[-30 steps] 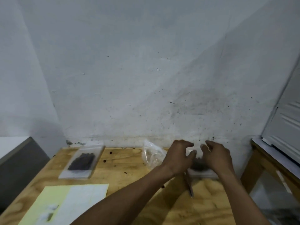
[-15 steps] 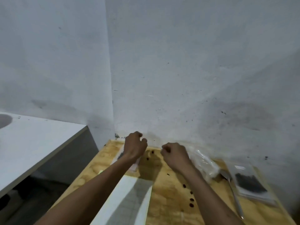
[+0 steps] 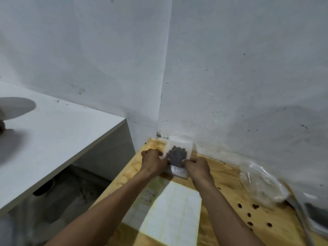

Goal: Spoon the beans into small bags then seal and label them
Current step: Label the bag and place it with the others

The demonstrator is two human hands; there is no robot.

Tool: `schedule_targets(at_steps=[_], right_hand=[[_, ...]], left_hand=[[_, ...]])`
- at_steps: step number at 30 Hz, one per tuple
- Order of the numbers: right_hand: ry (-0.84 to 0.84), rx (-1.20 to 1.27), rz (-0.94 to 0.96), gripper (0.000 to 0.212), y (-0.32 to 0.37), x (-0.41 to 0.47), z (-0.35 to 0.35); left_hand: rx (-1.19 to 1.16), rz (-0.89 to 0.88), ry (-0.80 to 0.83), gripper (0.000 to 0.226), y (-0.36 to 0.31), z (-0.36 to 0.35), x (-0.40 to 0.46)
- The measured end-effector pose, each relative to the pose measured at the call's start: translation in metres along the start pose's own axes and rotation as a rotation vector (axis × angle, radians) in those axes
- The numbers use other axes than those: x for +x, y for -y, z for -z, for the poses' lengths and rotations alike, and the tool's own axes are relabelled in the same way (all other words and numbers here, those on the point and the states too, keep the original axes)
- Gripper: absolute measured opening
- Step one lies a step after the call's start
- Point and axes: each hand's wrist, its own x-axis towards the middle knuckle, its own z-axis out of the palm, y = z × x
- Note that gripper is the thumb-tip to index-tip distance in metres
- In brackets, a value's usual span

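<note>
A small clear bag of dark beans (image 3: 178,153) is raised off the far left corner of the wooden table (image 3: 221,176). My left hand (image 3: 154,161) pinches its left edge and my right hand (image 3: 197,166) pinches its right edge. Under it lies another flat clear bag (image 3: 177,172). A sheet of white labels (image 3: 172,215) lies on the table between my forearms. Another filled bag (image 3: 317,213) and a metal spoon (image 3: 301,219) sit at the right edge, partly cut off.
A crumpled clear plastic bag (image 3: 262,183) lies at the right near the wall. Several loose beans (image 3: 249,214) are scattered on the wood. A white counter (image 3: 53,139) stands to the left, with a gap between it and the table.
The view has swung left from the right side of the table. Both hands moved to the far left corner and picked up the bean bag lying there.
</note>
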Motion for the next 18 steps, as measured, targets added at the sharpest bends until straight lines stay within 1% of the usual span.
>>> schedule_targets(at_steps=[2,4,5,7,8,9,11,13,14,15,16,18], right_hand=[[-0.026,0.182,-0.020,0.018,0.003,0.003,0.000],[-0.015,0.271,0.025,0.013,0.008,0.002,0.002],[0.004,0.304,0.055,0.010,0.011,-0.001,0.003],[0.061,0.344,0.107,0.013,0.018,-0.008,0.005],[0.093,0.345,0.134,0.014,0.021,-0.013,0.005],[0.123,0.333,0.160,0.014,0.023,-0.018,0.005],[0.144,0.218,0.226,0.021,0.024,-0.028,0.003],[0.145,-0.006,0.327,0.023,0.025,-0.040,0.003],[0.164,-0.122,0.377,0.017,0.026,-0.046,0.002],[0.210,-0.224,0.406,0.011,0.027,-0.053,0.001],[0.275,-0.314,0.406,0.012,0.027,-0.060,-0.001],[0.414,-0.442,0.343,0.030,0.026,-0.071,-0.008]], left_hand=[[-0.199,-0.018,-0.024,0.039,0.000,0.005,-0.002],[-0.446,-0.054,-0.065,0.028,-0.006,0.017,-0.006],[-0.556,-0.068,-0.091,0.029,-0.009,0.024,-0.008],[-0.692,-0.062,-0.111,0.035,-0.017,0.041,-0.010],[-0.724,-0.056,-0.124,0.035,-0.019,0.047,-0.010],[-0.759,-0.054,-0.145,0.029,-0.019,0.052,-0.009],[-0.796,-0.039,-0.207,0.017,-0.015,0.060,-0.010],[-0.809,-0.017,-0.254,0.017,-0.010,0.069,-0.014],[-0.822,-0.010,-0.267,0.019,-0.005,0.072,-0.015],[-0.832,-0.005,-0.283,0.021,-0.001,0.075,-0.017],[-0.840,0.009,-0.298,0.021,0.002,0.078,-0.019],[-0.848,0.030,-0.323,0.021,0.005,0.083,-0.025]])
